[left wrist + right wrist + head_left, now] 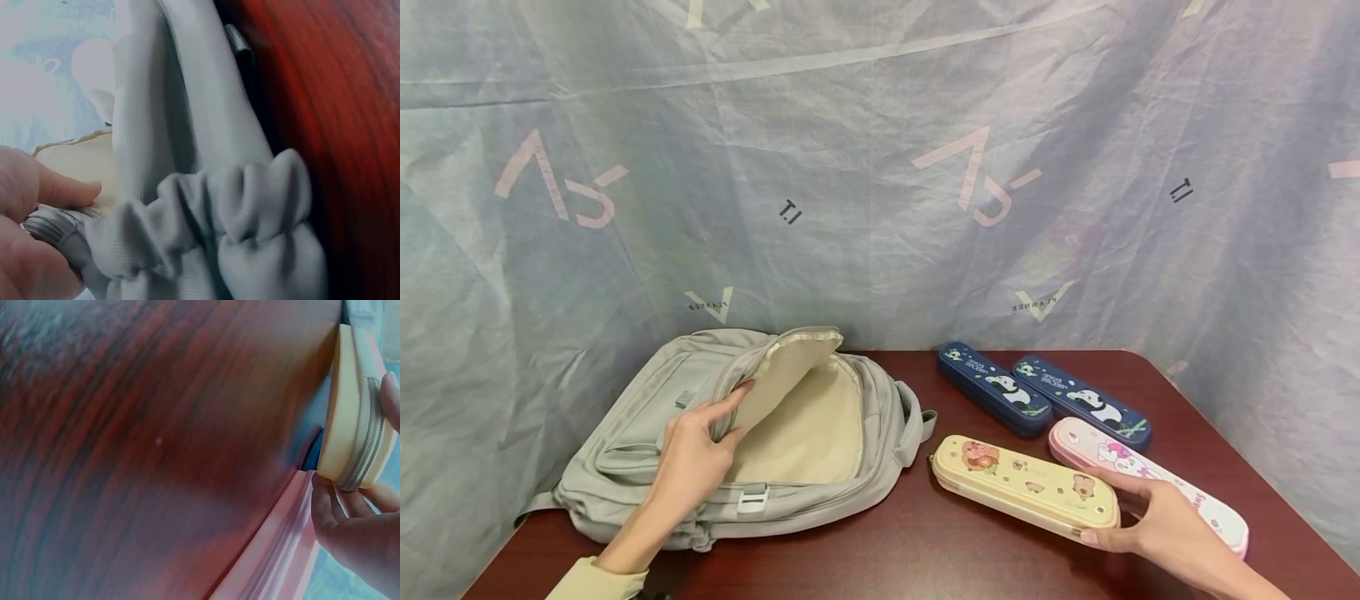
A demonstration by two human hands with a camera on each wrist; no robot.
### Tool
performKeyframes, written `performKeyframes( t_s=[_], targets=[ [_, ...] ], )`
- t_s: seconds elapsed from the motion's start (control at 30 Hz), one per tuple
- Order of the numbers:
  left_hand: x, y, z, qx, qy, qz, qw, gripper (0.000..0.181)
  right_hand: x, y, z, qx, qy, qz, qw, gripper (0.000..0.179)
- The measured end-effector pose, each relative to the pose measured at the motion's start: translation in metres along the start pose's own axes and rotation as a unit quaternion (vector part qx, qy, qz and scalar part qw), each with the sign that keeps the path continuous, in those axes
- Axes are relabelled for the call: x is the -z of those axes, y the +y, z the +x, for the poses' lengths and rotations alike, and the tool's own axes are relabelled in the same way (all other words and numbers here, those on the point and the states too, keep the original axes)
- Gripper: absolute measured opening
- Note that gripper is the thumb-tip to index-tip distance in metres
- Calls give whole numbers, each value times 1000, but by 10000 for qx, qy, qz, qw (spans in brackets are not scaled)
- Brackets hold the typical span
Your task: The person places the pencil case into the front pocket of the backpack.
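Observation:
A grey-green backpack lies on the left of the table with its front flap folded up, showing a cream lining. My left hand pinches the flap's edge between thumb and fingers and holds it raised; in the left wrist view the thumb lies by the cream lining. On the right, my right hand grips the near end of a yellow pencil case printed with small bears. In the right wrist view its zipper side faces the camera, with fingers beneath and thumb on the other side.
A pink and white pencil case lies just behind and right of the right hand. Two navy panda pencil cases lie side by side further back. A grey printed cloth hangs behind the dark red table.

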State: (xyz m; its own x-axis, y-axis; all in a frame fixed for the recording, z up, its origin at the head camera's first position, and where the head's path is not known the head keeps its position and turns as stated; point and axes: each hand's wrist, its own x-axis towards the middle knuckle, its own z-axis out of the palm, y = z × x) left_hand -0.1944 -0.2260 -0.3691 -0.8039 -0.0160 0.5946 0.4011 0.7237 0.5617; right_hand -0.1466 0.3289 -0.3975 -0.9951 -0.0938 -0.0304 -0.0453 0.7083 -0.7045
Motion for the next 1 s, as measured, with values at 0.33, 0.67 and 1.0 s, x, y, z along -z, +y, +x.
performKeyframes(
  t_s=[0.33, 0.67, 1.0],
  targets=[
    [1, 5, 1, 462, 465, -169, 9977, 62, 13, -4, -6, 110, 93, 16, 9999, 82],
    [3, 5, 2, 492, 850, -36, 9952, 63, 29, -20, -10, 576, 421, -170, 9973, 75],
    [7, 7, 2, 708, 871, -127, 9936, 64, 34, -47, 1, 812, 289, 221, 9960, 72]
  ],
)
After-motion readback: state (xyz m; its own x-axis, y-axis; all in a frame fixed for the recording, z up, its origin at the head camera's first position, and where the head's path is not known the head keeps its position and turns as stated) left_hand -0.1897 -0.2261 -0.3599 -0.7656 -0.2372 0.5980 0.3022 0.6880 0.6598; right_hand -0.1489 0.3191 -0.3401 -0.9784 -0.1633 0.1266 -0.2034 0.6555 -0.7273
